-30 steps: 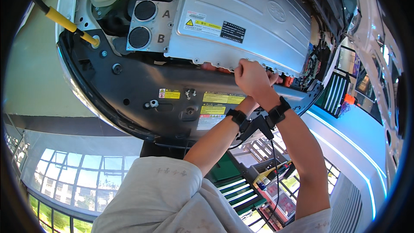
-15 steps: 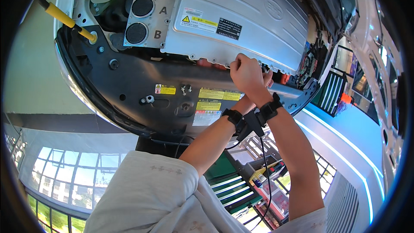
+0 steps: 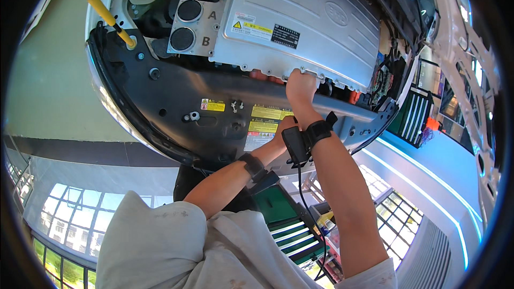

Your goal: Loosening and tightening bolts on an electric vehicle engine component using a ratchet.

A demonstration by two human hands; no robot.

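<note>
A large silver ribbed metal housing (image 3: 305, 8) sits in the vehicle's front bay. At its near edge is my right hand (image 3: 301, 90), closed like a fist against the rim. Whatever its fingers hold is hidden from view. Lower down, over the black front panel (image 3: 176, 93), my left hand (image 3: 284, 130) is partly covered by my right wrist, so its fingers do not show. Yellow and white labels (image 3: 263, 127) lie on the panel beside it. Several small metal fasteners (image 3: 235, 107) rest on the same panel.
A yellow-sleeved rod (image 3: 101, 10) stands at the far left of the panel. Two round black ports (image 3: 182, 38) sit on a plate left of the housing. Black wrist devices (image 3: 319, 132) are on both arms, and a cable (image 3: 304, 198) hangs down. Orange connectors (image 3: 354, 97) show below the housing's rim.
My left hand has drawn back from the housing's edge, toward me and to the left. My right hand stays at the rim, a little further left. The view has shifted slightly.
</note>
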